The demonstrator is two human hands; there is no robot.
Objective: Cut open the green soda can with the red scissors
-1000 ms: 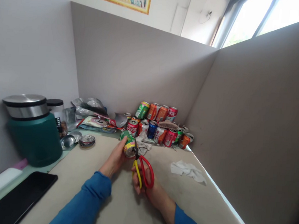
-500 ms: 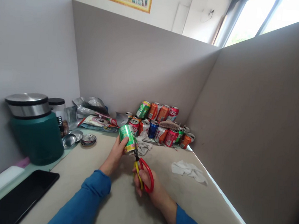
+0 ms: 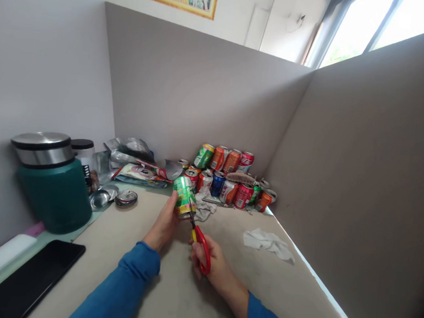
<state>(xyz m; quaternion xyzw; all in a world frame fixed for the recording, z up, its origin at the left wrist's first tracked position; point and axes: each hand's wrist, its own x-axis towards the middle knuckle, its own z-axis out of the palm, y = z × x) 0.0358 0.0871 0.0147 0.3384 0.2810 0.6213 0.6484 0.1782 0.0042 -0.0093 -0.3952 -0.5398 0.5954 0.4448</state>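
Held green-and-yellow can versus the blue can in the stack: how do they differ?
The held can is green and yellow; the blue can is mainly blue. The held can is in the left hand, with scissors at its lower end; the blue can stands in the lower row of the stack. Both are drink cans.

Room between right hand [image 3: 218,263] and white tissue [image 3: 267,243], cans [image 3: 227,192] behind.

The can [image 3: 183,193] is green and yellow, the scissors [image 3: 199,234] (dark-bladed) red and yellow.
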